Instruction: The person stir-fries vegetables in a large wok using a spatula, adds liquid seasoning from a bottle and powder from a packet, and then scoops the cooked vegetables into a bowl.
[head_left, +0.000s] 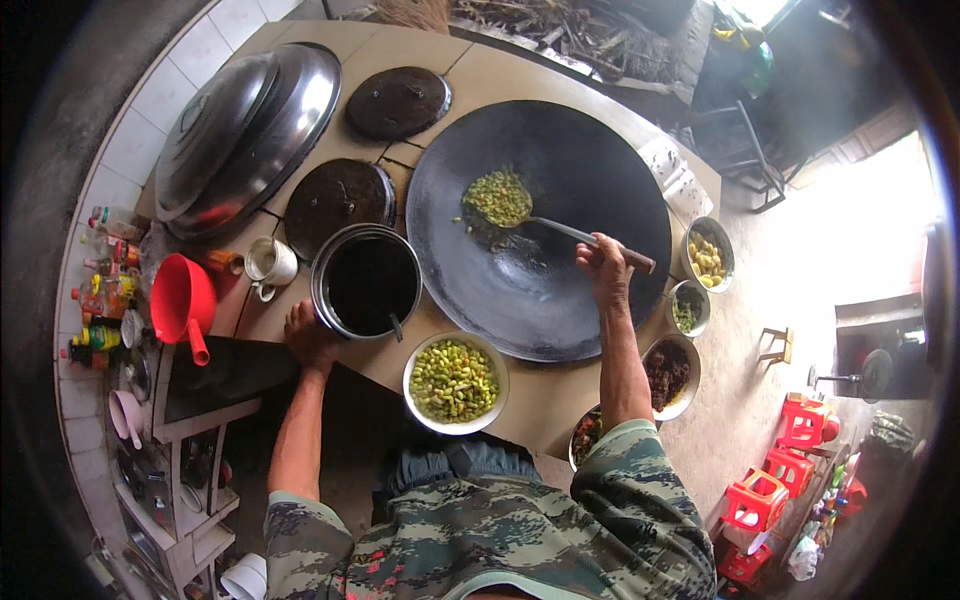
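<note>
My right hand (606, 264) grips the brown handle of a metal ladle (559, 226) over a large dark wok (525, 300). The ladle's bowl, at the wok's upper left, is full of chopped green beans (498, 196), and a few bits lie in the wok beside it. At the counter's front edge, my left hand (310, 334) rests against the left side of a metal pot (319, 289) with dark contents and a handle sticking out; whether it grips anything is unclear. Right of that pot stands a white bowl (502, 390) heaped with green and yellow beans.
Bowls of food (729, 259) line the counter's right edge. Left stand a white mug (274, 262), a red plastic dipper (180, 300) and bottles (112, 295). Two dark round lids (337, 202) and a large metal lid (300, 142) lie behind the pot. Red stools (756, 496) stand at lower right.
</note>
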